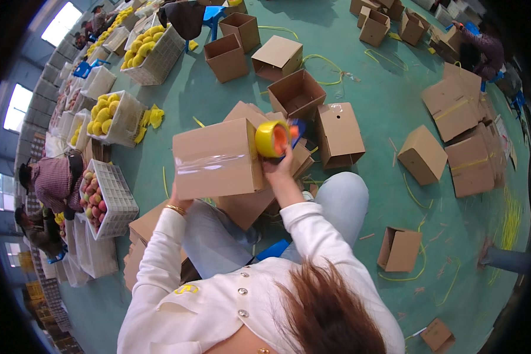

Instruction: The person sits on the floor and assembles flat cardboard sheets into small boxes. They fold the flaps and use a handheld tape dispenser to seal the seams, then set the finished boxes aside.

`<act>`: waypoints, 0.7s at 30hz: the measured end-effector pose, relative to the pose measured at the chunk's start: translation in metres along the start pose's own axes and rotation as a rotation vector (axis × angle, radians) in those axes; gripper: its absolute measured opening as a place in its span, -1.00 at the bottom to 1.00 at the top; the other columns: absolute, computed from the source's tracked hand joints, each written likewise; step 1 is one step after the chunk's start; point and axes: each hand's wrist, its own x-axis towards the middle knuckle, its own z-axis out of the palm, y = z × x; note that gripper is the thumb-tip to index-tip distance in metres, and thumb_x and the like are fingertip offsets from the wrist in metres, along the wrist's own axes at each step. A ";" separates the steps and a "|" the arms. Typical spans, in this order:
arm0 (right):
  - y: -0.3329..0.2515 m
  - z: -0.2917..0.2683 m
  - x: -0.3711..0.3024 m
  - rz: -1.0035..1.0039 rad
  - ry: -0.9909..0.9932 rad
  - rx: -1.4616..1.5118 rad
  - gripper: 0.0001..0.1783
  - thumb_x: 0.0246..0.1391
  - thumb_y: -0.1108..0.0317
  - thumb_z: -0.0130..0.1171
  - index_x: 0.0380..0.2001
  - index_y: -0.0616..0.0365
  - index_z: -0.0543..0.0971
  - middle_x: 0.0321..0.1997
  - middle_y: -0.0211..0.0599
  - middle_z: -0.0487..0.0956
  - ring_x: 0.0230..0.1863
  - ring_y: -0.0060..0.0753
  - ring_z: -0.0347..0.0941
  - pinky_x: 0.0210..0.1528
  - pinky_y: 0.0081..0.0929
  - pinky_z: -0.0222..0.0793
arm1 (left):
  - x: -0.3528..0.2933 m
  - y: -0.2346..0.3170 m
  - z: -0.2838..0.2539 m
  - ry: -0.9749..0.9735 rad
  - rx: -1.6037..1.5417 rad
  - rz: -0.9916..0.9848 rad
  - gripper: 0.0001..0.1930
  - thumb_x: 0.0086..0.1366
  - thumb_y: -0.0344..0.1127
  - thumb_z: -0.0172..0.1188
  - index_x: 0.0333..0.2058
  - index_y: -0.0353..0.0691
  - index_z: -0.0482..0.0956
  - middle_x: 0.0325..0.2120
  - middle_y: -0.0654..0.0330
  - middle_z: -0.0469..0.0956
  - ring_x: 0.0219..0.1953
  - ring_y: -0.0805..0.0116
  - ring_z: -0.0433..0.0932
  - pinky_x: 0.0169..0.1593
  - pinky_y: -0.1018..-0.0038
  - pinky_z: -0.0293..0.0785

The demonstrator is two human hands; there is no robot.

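In front of my chest is a cardboard box (212, 138), its taped face turned toward me with a shiny strip of clear tape across it. My left hand (179, 200) supports the box at its lower left corner, most of its fingers hidden by the cardboard. At the box's right side, my right hand (280, 166) is closed on a tape dispenser (294, 134) that carries a large yellow roll with an orange core. The dispenser is slightly blurred. Folded cardboard (248, 206) lies under the box, between my knees.
Open cartons (297, 94) and an upright box (340, 133) stand just beyond. Crates of yellow fruit (115, 118) and a crate of red fruit (109, 197) line the left. Flattened cartons (472, 156) lie at right. Yellow straps (419, 271) litter the green floor. Other people (56, 183) sit nearby.
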 end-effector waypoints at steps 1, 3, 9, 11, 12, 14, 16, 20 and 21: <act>0.004 -0.024 0.009 0.001 0.054 -0.007 -0.41 0.06 0.02 -0.05 0.16 -0.07 0.36 0.20 -0.30 0.38 0.20 -0.20 0.30 0.19 -0.15 0.28 | -0.006 -0.017 0.005 -0.073 -0.012 -0.074 -0.42 0.43 0.07 -0.18 0.27 -0.15 0.16 0.24 0.08 0.23 0.27 0.17 0.20 0.34 0.28 0.02; 0.007 -0.038 0.015 -0.020 0.054 -0.046 -0.37 0.03 -0.02 -0.02 0.19 -0.10 0.34 0.23 -0.30 0.36 0.22 -0.16 0.28 0.20 -0.14 0.26 | -0.003 -0.020 0.034 -0.092 -0.336 -0.176 -0.42 0.41 0.05 -0.14 0.27 -0.17 0.15 0.24 0.08 0.24 0.27 0.16 0.20 0.34 0.27 0.02; -0.076 0.124 0.064 -0.326 -0.104 -0.286 -0.54 0.10 0.03 0.07 0.01 0.02 0.42 0.03 -0.30 0.46 0.06 -0.25 0.40 0.06 -0.21 0.40 | 0.091 0.107 0.101 0.173 -0.689 0.261 -0.41 0.37 -0.03 -0.03 0.26 -0.22 0.15 0.22 0.09 0.26 0.26 0.16 0.20 0.32 0.27 0.04; -0.138 0.152 0.101 -0.412 -0.078 -0.349 -0.74 0.04 0.22 0.07 -0.22 0.08 0.41 -0.18 -0.31 0.43 -0.08 -0.32 0.43 -0.07 -0.33 0.45 | 0.106 0.123 0.095 0.556 -0.354 0.296 -0.30 0.31 0.02 0.04 0.29 -0.21 0.07 0.24 0.06 0.21 0.26 0.13 0.20 0.31 0.24 0.02; -0.153 0.165 0.106 -0.581 -0.028 -0.443 -0.79 0.02 0.27 0.07 -0.28 0.09 0.40 -0.24 -0.33 0.41 -0.13 -0.34 0.43 -0.10 -0.35 0.45 | 0.112 0.124 0.090 0.746 -0.190 0.302 -0.25 0.29 0.04 0.08 0.31 -0.21 0.04 0.25 0.05 0.19 0.26 0.11 0.20 0.31 0.22 0.01; -0.161 0.142 0.093 -0.626 -0.103 -0.468 -0.77 0.06 0.26 0.06 -0.23 0.10 0.41 -0.21 -0.34 0.41 -0.13 -0.35 0.43 -0.05 -0.31 0.46 | 0.092 0.072 0.068 0.858 0.029 -0.005 -0.15 0.18 -0.01 0.14 0.33 -0.25 -0.04 0.27 -0.05 0.15 0.26 0.08 0.22 0.23 0.19 0.19; -0.130 0.098 0.072 -0.508 -0.162 -0.493 -0.61 0.13 0.19 0.04 -0.01 0.11 0.39 -0.04 -0.30 0.42 0.01 -0.30 0.42 0.04 -0.25 0.44 | 0.061 -0.039 0.016 0.920 0.361 -0.193 -0.23 0.14 -0.14 0.13 0.26 -0.35 0.06 0.20 -0.19 0.22 0.23 -0.06 0.26 0.21 0.15 0.26; -0.078 -0.044 0.032 -0.259 0.048 -0.514 -0.57 0.05 0.12 0.15 -0.02 0.02 0.46 -0.06 -0.37 0.50 -0.01 -0.37 0.45 0.03 -0.27 0.44 | 0.062 -0.103 0.039 0.815 1.175 -0.226 -0.39 0.20 -0.14 0.12 0.18 -0.25 0.23 0.25 -0.05 0.18 0.33 0.02 0.07 0.35 0.12 0.00; -0.061 -0.074 0.021 -0.199 0.145 -0.484 -0.81 0.12 0.15 0.05 -0.31 0.00 0.47 -0.07 -0.30 0.50 0.00 -0.34 0.44 0.05 -0.24 0.42 | 0.066 -0.096 0.034 0.721 1.287 -0.181 -0.40 0.21 -0.13 0.09 0.19 -0.20 0.23 0.26 0.01 0.18 0.33 0.03 0.09 0.35 0.09 0.01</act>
